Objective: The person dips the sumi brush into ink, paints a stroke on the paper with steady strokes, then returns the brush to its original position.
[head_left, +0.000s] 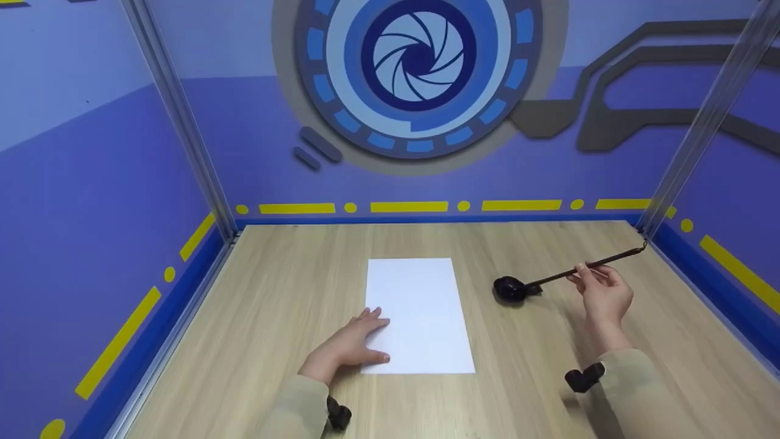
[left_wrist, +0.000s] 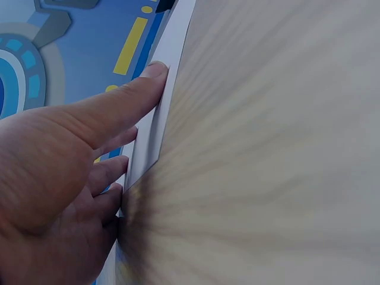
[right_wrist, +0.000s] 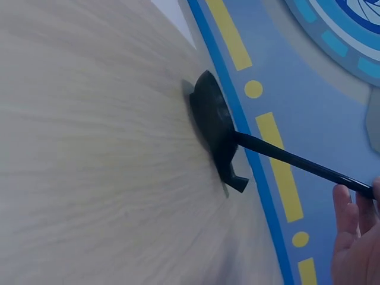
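A blank white sheet of paper (head_left: 420,314) lies in the middle of the wooden table (head_left: 274,317). My left hand (head_left: 356,341) rests flat on the sheet's lower left corner, fingers straight; the left wrist view shows the fingers (left_wrist: 127,98) pressing the paper (left_wrist: 160,113) edge. My right hand (head_left: 600,292) pinches the thin dark handle of a brush (head_left: 588,266), tilted up to the right. The brush tip dips into a small black ink dish (head_left: 509,289) right of the paper. In the right wrist view the brush handle (right_wrist: 285,157) enters the dish (right_wrist: 211,122).
Blue and purple walls with yellow stripes (head_left: 408,207) close in the table on three sides. Metal corner posts (head_left: 183,122) stand at the back left and back right. Bare wood surrounds the paper.
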The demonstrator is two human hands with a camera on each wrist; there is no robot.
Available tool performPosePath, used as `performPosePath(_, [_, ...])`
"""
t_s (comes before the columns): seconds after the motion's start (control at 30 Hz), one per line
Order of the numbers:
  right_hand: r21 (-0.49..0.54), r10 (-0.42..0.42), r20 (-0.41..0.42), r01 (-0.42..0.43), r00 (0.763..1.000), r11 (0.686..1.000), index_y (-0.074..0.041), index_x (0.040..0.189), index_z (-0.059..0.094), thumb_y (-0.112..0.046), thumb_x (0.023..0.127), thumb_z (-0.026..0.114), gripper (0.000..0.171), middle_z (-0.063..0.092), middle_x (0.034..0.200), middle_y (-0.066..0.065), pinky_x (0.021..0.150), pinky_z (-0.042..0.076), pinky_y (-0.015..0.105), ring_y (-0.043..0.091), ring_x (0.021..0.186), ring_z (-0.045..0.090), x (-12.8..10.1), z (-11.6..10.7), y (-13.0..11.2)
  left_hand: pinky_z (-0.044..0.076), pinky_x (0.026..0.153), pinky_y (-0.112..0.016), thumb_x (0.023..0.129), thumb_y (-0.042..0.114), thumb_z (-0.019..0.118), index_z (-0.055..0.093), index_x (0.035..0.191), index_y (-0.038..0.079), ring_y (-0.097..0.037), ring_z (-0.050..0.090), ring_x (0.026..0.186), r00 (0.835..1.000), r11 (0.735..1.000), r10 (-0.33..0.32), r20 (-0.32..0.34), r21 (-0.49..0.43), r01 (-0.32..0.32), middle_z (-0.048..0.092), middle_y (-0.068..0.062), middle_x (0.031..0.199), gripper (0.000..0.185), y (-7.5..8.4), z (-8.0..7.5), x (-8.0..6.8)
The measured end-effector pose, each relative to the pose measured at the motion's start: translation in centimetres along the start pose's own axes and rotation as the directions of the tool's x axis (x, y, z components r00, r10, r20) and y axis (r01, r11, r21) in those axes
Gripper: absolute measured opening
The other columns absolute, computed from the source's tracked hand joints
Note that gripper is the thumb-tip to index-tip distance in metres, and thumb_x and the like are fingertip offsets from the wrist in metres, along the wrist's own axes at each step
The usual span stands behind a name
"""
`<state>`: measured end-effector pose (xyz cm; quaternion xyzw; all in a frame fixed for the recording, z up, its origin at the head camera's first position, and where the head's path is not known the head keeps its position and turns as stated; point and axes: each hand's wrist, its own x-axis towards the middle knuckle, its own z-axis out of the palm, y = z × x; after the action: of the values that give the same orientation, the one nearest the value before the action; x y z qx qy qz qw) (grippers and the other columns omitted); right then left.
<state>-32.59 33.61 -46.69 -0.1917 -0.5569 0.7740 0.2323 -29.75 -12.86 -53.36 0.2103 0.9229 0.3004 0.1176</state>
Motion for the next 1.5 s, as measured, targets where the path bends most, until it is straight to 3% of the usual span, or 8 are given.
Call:
performPosePath(0.3, [0.011,0.012,0.042,-0.012,0.999,1.0,-0.012,0.097,0.073,-0.002,0.092,0.073,0.011,0.078,0.082,-0.005,0.062,0.061,0.015,0.009,0.072,0.078,-0.5,0.5,0.1,0.02,0.13,-0.058,0.086,0.03,0.084,0.051,0.151,0.007,-0.037,0.02,0.16,1.0,1.0,0.001,-0.003,0.0,-0.001,0.031,-0.015,0.169,0.076,-0.1,0.2,0.1])
performPosePath(0.87, [-0.05,0.058,0.126,-0.052,0.99,0.997,-0.01,0.112,0.068,0.002,0.098,0.062,0.019,0.08,0.088,-0.008,0.07,0.062,0.016,0.004,0.081,0.077,-0.6,-0.4,-0.1,0.021,0.13,-0.06,0.086,0.03,0.084,0.05,0.152,0.009,-0.038,0.019,0.16,1.0,1.0,-0.015,-0.005,-0.019,0.014,0.03,-0.013,0.17,0.077,-0.2,0.2,0.0])
performPosePath(1.23, [-0.022,0.012,0.079,-0.01,0.997,1.0,-0.008,0.108,0.067,-0.005,0.096,0.069,0.012,0.08,0.087,-0.007,0.067,0.062,0.017,0.006,0.078,0.078,-0.7,0.1,-0.4,0.021,0.129,-0.061,0.086,0.03,0.084,0.05,0.152,0.009,-0.038,0.018,0.16,1.0,1.0,-0.02,-0.005,-0.022,0.02,0.029,-0.013,0.17,0.077,-0.1,0.1,-0.1])
performPosePath(1.5, [-0.054,0.005,0.057,-0.001,0.998,0.999,0.001,0.111,0.062,-0.007,0.094,0.074,0.022,0.078,0.081,-0.006,0.061,0.059,0.016,0.008,0.07,0.077,-0.9,0.5,0.5,0.02,0.13,-0.06,0.086,0.031,0.084,0.05,0.152,0.009,-0.037,0.018,0.16,1.0,1.0,-0.022,-0.013,-0.017,0.022,0.03,-0.013,0.17,0.077,0.1,0.2,-0.1])
